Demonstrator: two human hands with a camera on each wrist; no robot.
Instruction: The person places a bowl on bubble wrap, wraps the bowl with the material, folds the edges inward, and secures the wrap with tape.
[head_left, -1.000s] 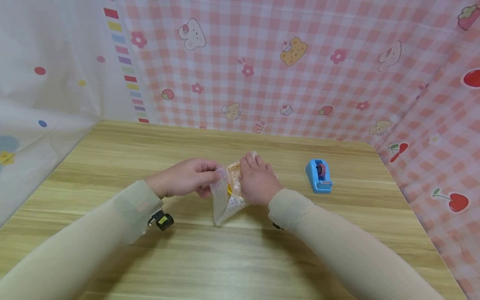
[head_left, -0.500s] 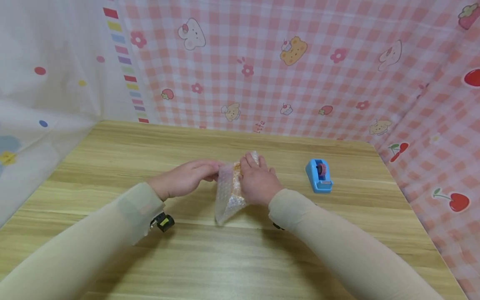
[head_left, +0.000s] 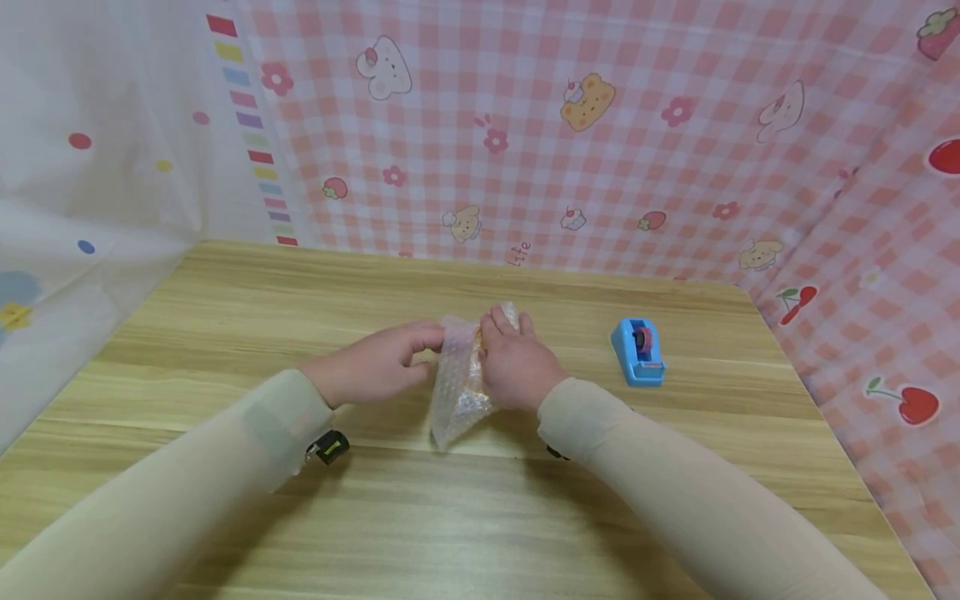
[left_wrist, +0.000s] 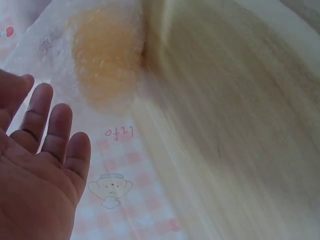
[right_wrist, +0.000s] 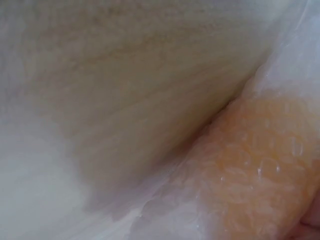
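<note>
Bubble wrap (head_left: 453,383) lies folded around an orange-yellow object (left_wrist: 106,55), whose kind is hidden by the film. My right hand (head_left: 520,362) rests over the right part of the bundle, fingers stretched along its top and pointing away from me. On the other side my left hand (head_left: 375,362) has its fingertips right at the wrap's left flap, with the thumb held apart. In the left wrist view the fingers of that hand are spread and loosely straight beside the film. The right wrist view shows the orange showing through the bubbles close up.
A blue tape dispenser (head_left: 637,354) with a pink roll stands on the wooden table (head_left: 480,517) to the right of my hands. Behind the table hangs a pink checked cloth (head_left: 517,167), and a white dotted sheet (head_left: 97,192) hangs at the left.
My left hand pinched and lifted the wrap's left flap, laid it over toward the right across the yellow object, then loosened its fingers. The right hand has stayed on the bundle.
</note>
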